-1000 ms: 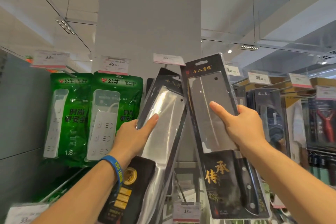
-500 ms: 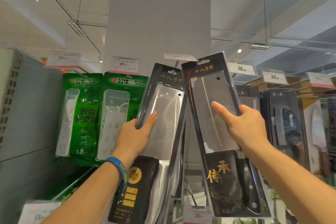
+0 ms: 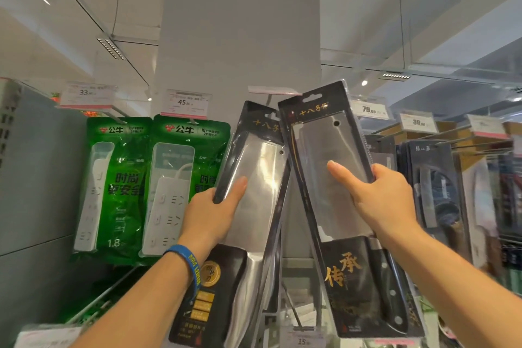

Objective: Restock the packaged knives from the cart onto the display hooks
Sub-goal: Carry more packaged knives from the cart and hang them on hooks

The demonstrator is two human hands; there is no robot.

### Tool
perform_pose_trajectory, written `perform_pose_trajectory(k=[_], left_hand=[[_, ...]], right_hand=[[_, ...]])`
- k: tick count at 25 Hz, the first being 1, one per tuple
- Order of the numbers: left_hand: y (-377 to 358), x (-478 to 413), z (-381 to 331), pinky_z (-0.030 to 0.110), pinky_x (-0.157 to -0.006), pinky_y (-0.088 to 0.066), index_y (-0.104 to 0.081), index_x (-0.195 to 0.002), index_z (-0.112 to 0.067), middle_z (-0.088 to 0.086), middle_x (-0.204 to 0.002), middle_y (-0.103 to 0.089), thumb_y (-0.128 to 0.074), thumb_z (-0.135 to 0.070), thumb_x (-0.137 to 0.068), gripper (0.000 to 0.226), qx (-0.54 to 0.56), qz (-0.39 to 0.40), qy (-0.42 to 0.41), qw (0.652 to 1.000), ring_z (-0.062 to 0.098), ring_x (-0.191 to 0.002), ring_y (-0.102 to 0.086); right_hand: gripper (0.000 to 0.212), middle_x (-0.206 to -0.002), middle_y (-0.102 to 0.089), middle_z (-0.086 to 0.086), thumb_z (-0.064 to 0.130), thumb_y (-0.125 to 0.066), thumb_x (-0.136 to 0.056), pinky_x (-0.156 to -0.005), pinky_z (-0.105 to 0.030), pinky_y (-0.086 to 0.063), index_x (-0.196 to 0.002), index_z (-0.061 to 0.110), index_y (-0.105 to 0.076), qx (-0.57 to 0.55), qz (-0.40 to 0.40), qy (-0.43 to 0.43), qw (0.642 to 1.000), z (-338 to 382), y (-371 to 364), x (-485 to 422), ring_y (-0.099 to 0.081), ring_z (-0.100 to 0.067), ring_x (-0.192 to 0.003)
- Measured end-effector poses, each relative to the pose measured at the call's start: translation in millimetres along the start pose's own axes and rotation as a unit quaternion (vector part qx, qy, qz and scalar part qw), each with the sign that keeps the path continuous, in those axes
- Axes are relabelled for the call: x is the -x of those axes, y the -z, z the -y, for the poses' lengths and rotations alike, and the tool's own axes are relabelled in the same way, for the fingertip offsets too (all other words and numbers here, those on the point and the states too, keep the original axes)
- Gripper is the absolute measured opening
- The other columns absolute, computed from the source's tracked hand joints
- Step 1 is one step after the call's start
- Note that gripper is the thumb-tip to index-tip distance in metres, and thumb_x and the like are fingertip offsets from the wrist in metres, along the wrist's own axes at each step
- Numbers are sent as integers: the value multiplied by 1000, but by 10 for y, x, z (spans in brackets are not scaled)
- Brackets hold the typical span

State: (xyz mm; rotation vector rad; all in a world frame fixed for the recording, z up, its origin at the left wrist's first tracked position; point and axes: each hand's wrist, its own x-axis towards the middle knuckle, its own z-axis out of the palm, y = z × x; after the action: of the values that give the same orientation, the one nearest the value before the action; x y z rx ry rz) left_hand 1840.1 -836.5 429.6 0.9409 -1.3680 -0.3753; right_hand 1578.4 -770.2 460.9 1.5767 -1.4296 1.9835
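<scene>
Left hand (image 3: 214, 215): lower centre-left of frame; grips left pack by its left edge, thumb flat across the front, fingers hidden behind.
Right hand (image 3: 381, 200): centre-right; grips right pack by its right edge, thumb stretched across the blade window, fingers curled round the rim.
Left pack (image 3: 260, 172): centre of frame, raised before the pillar (image 3: 240, 37); top leaning right, black card with cleaver blade under clear plastic. Hang hole close under a tag (image 3: 274, 90); on a hook or not, cannot tell.
Right pack (image 3: 319, 144): just right of centre, top leaning left, upper left corner overlapping the left pack's top; gold characters on the lower card.
Wristband (image 3: 189, 263): blue, on the left wrist.
Strip packs (image 3: 118, 178): two green ones hanging side by side, left of frame.
Price tags (image 3: 185, 103): in a row across mid-height, reading 33, 45, 79.
Hung knives (image 3: 435, 186): dark packs on hooks, right edge of frame.
</scene>
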Motion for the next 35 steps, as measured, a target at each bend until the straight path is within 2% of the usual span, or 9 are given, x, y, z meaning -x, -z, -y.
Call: perform_pose_trajectory(k=[10, 15, 17, 20, 23, 25, 29, 32, 35], left_hand=[[-165, -259, 125, 43, -95, -54, -72, -105, -13, 7, -109, -73, -68, -79, -65, 77, 73, 53, 136, 987, 26, -97, -69], [-487, -303, 310, 38, -103, -45, -48, -142, -8, 11, -133, -59, -54, -86, -70, 106, 13, 40, 162, 986, 28, -113, -58], [-489, -369, 281, 37, -101, -45, -43, -145, -6, 13, -134, -57, -54, -84, -72, 107, 41, 64, 190, 979, 29, -112, -57], [-460, -421, 228, 34, -93, -44, -42, -144, -1, 16, -137, -55, -46, -78, -83, 99, -58, 107, 196, 973, 31, -112, -56], [-348, -431, 8, 38, -96, -45, -35, -145, -6, 16, -141, -50, -50, -63, -92, 79, -216, 49, 80, 972, 34, -120, -54], [-221, -408, -272, 38, -102, -41, -30, -149, -17, 11, -147, -41, -58, -52, -92, 73, -176, -49, -97, 978, 30, -129, -47], [-37, -576, -957, 35, -110, -31, -28, -153, -25, 5, -158, -31, -52, -45, -96, 65, -288, -166, -434, 837, 25, -142, -33], [11, -770, -1224, 46, -109, -40, -29, -154, -26, 3, -162, -26, -47, -43, -100, 59, -450, -133, -459, 754, 27, -147, -27], [4, -860, -1205, 48, -105, -45, -43, -148, -23, 3, -155, -40, -44, -33, -103, 46, -471, -92, -478, 735, 28, -142, -38]], right_hand=[[59, -61, -43, 11, 81, -65, -68, -49, -21, -31, -71, 32, -32, 17, 35, -10, 999, 106, 2, 12, -44, -5, -54], [82, -71, -61, -2, 87, -63, -64, -53, -31, -42, -90, 9, -62, 31, 63, -22, 997, 33, -75, 122, -54, -12, -63], [83, -71, -57, 9, 87, -62, -64, -52, -26, -39, -102, 14, -63, 34, 66, -27, 997, 29, -68, 192, -54, -7, -64], [78, -52, -46, 12, 89, -60, -59, -47, -25, -32, -74, 13, -49, 31, 53, -19, 998, 45, 21, 277, -43, -5, -49], [76, -40, -36, 9, 87, -62, -60, -47, -31, -27, -60, 16, -34, 20, 32, -14, 999, 2, 143, 331, -32, -10, -39], [78, -42, -30, 8, 88, -63, -61, -50, -33, -27, -60, 17, -31, 5, 18, -11, 1000, -32, 192, 374, -29, -10, -42], [80, -44, -37, 5, 83, -65, -65, -49, -36, -31, -59, 8, -36, -13, -9, 1, 1000, -103, 165, 364, -31, -8, -44], [93, -55, -42, -18, 84, -65, -65, -52, -39, -36, -69, -7, -44, -18, 1, -7, 1000, -187, 126, 290, -36, -19, -52], [88, -51, -36, -4, 85, -65, -64, -49, -35, -32, -63, 1, -39, -10, 0, -8, 1000, -265, 142, 302, -32, -15, -49]])
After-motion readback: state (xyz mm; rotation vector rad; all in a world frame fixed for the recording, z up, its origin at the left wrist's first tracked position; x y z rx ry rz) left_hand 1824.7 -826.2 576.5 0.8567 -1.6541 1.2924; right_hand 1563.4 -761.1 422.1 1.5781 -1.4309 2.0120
